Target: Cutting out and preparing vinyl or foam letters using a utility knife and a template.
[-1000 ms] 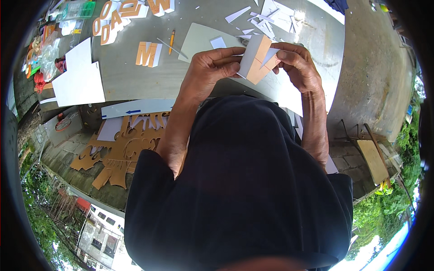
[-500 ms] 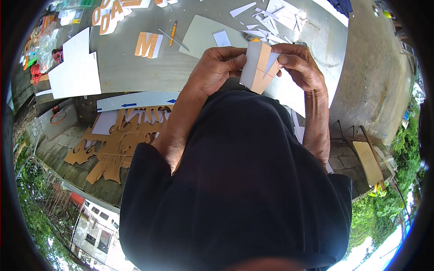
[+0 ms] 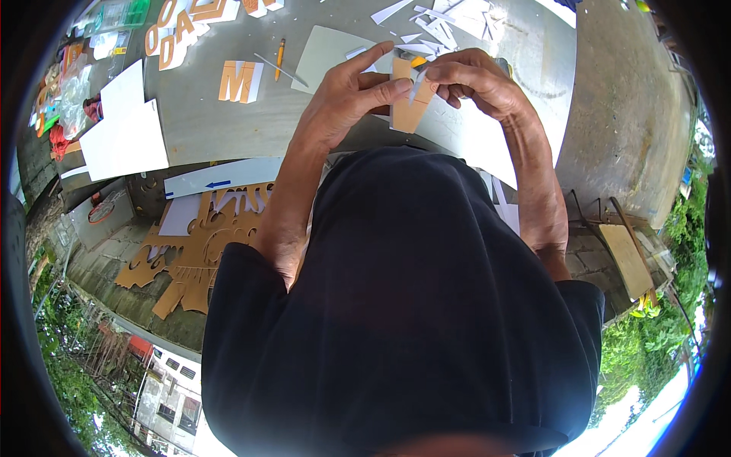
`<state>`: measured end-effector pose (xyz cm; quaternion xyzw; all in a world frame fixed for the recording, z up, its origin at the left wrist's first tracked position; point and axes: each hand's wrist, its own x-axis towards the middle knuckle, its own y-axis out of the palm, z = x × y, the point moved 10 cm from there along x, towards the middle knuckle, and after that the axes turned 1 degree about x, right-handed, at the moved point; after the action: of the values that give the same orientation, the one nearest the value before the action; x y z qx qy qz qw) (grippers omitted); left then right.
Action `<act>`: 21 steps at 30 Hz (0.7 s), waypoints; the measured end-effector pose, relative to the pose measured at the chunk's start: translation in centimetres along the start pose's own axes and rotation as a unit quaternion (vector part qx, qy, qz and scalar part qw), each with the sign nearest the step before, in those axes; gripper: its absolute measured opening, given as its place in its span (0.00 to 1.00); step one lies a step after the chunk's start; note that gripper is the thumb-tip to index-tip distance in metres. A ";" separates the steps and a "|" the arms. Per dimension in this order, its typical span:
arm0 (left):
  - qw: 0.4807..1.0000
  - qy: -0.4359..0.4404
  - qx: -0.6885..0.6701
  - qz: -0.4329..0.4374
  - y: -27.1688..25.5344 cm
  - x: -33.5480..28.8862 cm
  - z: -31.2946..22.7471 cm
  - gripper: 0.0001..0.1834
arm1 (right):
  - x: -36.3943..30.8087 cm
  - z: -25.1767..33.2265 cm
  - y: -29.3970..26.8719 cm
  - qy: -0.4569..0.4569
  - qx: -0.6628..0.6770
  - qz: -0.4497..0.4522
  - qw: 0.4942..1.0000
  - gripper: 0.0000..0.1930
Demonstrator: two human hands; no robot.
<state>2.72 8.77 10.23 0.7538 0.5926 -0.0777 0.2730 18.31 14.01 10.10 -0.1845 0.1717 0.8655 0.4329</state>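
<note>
Above the near edge of the table is a V-shaped block letter (image 3: 410, 116), with a tan front marked by thin red lines and pale sides. My left hand (image 3: 341, 99) grips its left arm, the thumb lying on the tan face and the index finger raised away. At the top of its right arm, my right hand (image 3: 481, 80) closes thumb and forefinger on the letter beside the notch. The pale inner wall shows in the notch. My fingers hide part of the upper edges.
On the grey table (image 3: 213, 114) lie an M-shaped block letter (image 3: 241, 81), an orange pencil (image 3: 280, 57), a thin rod (image 3: 280, 70) and a pale green sheet (image 3: 320, 53). White offcuts (image 3: 438, 30) lie beyond my hands. White sheets (image 3: 126, 137) are at the left; tan cut-out panels (image 3: 205, 251) lie below.
Both hands and the letter have moved farther away and slightly left. The letter has turned so its tan front shows more and its left side less. My left index finger has lifted.
</note>
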 end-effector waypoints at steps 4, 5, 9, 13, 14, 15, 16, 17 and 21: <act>1.000 -0.026 0.008 0.012 -0.5 0.4 1.1 0.31 | 1.0 -0.3 0.3 0.000 -0.028 0.012 1.000 0.20; 0.999 -0.027 0.009 0.014 -0.5 0.4 1.2 0.31 | 1.2 -0.3 0.3 -0.008 -0.036 0.017 0.999 0.20; 0.999 -0.031 0.026 -0.004 -1.1 0.5 1.1 0.29 | 1.5 -0.3 0.5 -0.006 -0.038 0.033 0.999 0.21; 0.998 -0.011 0.064 0.012 -1.0 0.4 0.3 0.32 | 1.2 0.6 0.8 -0.015 -0.035 0.036 0.999 0.21; 0.998 -0.011 0.065 0.013 -1.1 0.3 0.2 0.32 | 1.2 0.9 0.9 -0.022 -0.058 0.043 0.997 0.21; 0.997 -0.005 0.071 0.023 -1.0 0.3 0.0 0.33 | 1.1 1.2 1.1 -0.030 -0.081 0.051 0.995 0.23; 0.997 0.002 0.077 0.031 -1.0 0.3 -0.2 0.35 | 0.9 1.6 1.3 -0.031 -0.082 0.052 0.995 0.23; 0.996 0.004 0.078 0.030 -0.9 0.2 -0.2 0.35 | 0.5 2.4 1.2 -0.047 -0.137 0.030 0.989 0.23; 0.989 0.122 0.082 -0.002 -0.8 -1.3 -3.2 0.39 | -2.0 5.4 1.8 -0.102 -0.210 -0.050 0.971 0.24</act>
<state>0.96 9.38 13.27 0.7764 0.6145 -0.0341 0.1359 17.07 14.12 16.01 -0.1908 -0.0685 0.8739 0.4418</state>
